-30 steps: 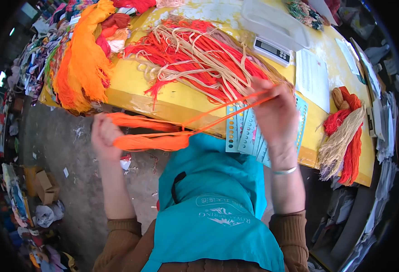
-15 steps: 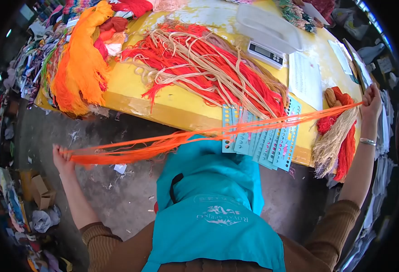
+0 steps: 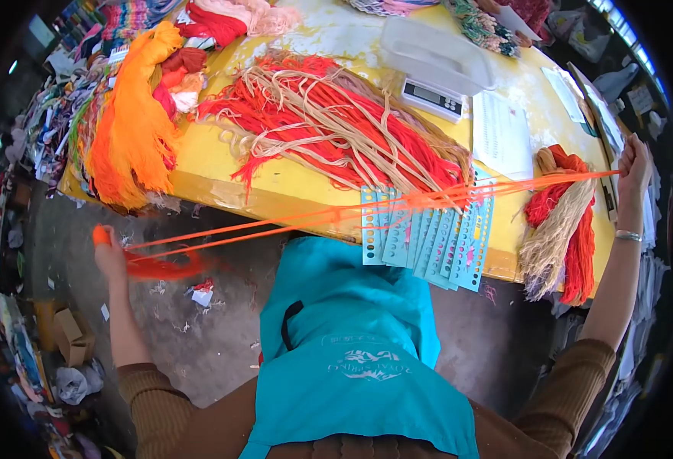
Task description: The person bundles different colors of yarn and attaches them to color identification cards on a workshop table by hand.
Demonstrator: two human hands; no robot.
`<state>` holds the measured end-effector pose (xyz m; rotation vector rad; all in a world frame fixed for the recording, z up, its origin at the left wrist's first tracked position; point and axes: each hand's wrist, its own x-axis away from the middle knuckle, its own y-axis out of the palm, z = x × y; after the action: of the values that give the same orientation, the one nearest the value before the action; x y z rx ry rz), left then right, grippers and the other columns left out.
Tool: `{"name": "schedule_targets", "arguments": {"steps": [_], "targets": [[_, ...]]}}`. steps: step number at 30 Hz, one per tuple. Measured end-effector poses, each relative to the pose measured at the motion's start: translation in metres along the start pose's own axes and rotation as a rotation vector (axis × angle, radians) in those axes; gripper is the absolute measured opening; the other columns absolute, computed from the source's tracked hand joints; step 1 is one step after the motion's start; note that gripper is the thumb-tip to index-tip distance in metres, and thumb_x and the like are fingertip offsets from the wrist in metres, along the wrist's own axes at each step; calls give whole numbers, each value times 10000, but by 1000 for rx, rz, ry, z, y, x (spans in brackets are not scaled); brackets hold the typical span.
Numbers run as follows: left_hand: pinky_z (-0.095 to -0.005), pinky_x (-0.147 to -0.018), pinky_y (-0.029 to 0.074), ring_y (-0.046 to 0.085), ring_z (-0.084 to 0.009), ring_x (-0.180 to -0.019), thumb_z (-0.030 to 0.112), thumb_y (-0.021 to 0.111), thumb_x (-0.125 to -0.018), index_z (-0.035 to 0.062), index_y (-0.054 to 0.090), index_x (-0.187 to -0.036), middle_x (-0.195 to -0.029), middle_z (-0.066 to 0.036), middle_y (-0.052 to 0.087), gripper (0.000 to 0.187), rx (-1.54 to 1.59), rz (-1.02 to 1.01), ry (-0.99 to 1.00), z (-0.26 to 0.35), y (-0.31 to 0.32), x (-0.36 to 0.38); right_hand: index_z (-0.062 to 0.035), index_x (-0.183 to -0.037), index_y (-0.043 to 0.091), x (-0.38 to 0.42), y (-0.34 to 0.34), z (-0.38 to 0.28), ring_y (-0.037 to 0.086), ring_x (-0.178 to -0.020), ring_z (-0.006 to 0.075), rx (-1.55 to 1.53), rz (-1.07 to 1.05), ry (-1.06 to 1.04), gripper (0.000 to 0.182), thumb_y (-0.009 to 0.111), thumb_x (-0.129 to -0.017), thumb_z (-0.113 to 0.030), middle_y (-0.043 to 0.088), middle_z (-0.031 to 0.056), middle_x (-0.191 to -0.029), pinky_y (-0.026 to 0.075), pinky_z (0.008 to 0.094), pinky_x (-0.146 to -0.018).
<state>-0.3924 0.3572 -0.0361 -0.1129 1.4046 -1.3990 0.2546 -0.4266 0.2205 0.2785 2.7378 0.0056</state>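
A long bundle of orange yarn (image 3: 336,216) stretches between my two hands, across the front edge of the table. At the left, my left hand (image 3: 109,256) is closed on one end, with orange strands over its fingers. A loose, blurred loop of the yarn hangs beside it. Far to the right, my right hand (image 3: 635,164) is a fist around the other end, held higher. Below the taut strands lie blue-green cards with punched holes (image 3: 428,245), fanned at the table edge. Behind them is a pile of red and beige yarn (image 3: 336,122).
The yellow table (image 3: 206,164) also bears orange skeins (image 3: 130,115) at left, red and beige skeins (image 3: 562,229) at right, a digital scale (image 3: 432,98) with a clear plastic tub (image 3: 436,53), and a printed sheet (image 3: 502,134). Cardboard (image 3: 73,336) and scraps lie on the floor.
The orange strands have spread apart and drawn tauter near my left hand, and a loop there swings. My left hand has risen slightly. The view has shifted a little.
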Motion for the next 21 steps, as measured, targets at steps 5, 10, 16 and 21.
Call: {"name": "schedule_targets", "arguments": {"steps": [5,10,16,21], "targets": [[-481,-712,521,671,-389,-841,276,502,-957,211,625,-1148,-892,-194,687,236,-491,-260,-234,-36,-28,-1,-45,-950,695,-70,-97,29,426,-509,37,269,168,-52,165,606,-938,-184,525,-44,-622,330,199,-442],[-499,-684,514,667,-385,-745,290,587,-908,20,647,-1000,-837,-181,690,291,-350,-289,-138,-158,-67,17,-71,-1150,691,-134,-223,-2,573,-786,76,800,427,-311,269,593,-947,-217,684,3,-921,460,226,-722],[-163,-369,205,270,-17,-459,316,580,-957,98,565,-1243,-598,53,343,359,1643,-730,-1146,5,-35,30,-94,-1170,666,6,-21,-6,490,-656,52,722,-65,-461,261,485,-998,-169,679,7,-974,397,227,-594],[-207,-423,268,298,-51,-488,314,611,-944,205,351,-1471,-709,39,383,599,2176,-1003,-809,212,2,81,-51,-1119,533,191,142,30,636,-836,116,326,-1007,-226,224,450,-917,2,671,56,-864,455,248,-668]]}}
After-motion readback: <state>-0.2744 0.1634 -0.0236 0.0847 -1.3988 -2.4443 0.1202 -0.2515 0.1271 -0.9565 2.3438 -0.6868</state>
